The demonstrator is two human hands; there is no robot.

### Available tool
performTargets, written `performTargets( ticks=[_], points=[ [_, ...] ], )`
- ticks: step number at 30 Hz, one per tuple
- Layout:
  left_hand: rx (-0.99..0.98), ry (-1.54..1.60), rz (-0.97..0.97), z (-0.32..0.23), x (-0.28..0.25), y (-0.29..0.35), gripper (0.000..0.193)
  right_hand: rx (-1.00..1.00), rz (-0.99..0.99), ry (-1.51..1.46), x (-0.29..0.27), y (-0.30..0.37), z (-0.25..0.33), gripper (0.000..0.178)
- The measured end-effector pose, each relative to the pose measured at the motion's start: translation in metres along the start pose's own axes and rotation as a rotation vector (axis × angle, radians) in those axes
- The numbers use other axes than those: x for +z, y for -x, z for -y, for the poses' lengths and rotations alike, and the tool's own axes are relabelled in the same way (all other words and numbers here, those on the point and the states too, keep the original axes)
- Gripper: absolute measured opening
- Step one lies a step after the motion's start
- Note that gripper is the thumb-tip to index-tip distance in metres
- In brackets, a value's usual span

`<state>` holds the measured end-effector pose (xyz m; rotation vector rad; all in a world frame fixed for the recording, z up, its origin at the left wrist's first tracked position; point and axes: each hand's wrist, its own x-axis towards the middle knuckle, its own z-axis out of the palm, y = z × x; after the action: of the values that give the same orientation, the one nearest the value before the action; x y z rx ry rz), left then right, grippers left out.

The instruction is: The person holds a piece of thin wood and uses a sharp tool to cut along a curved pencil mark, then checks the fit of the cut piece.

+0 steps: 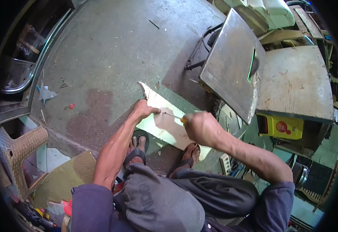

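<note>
A pale, jagged-edged board lies slantwise in front of my feet, with a shadow across its middle. At its left edge my left hand is closed on it, thumb stretched over the top face; the other fingers are mostly hidden. My right hand, slightly blurred, wraps round the yellow handle of a screwdriver. The thin metal shaft points left, and its tip meets a small dark spot on the board close to my left thumb. Whether that spot is a hole or a screw head, I cannot tell.
A table saw with a slotted metal top stands to the right, beside a wooden cabinet holding a yellow container. A power strip lies near my right foot. At left are a woven-textured stool and a cardboard piece.
</note>
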<state>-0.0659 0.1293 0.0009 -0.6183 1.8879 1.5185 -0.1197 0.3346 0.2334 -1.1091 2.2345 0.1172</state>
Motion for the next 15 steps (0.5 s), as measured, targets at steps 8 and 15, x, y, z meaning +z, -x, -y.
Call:
performTargets(
  ticks=[8, 15],
  points=[
    [0.109, 0.004, -0.041, 0.013, -0.001, 0.003, 0.047, 0.252, 0.237, -0.208, -0.05, -0.01, 0.017, 0.049],
    [0.126, 0.02, -0.062, 0.02, 0.005, -0.009, 0.05, 0.233, 0.014, -0.405, -0.034, -0.005, 0.024, 0.032]
  ],
)
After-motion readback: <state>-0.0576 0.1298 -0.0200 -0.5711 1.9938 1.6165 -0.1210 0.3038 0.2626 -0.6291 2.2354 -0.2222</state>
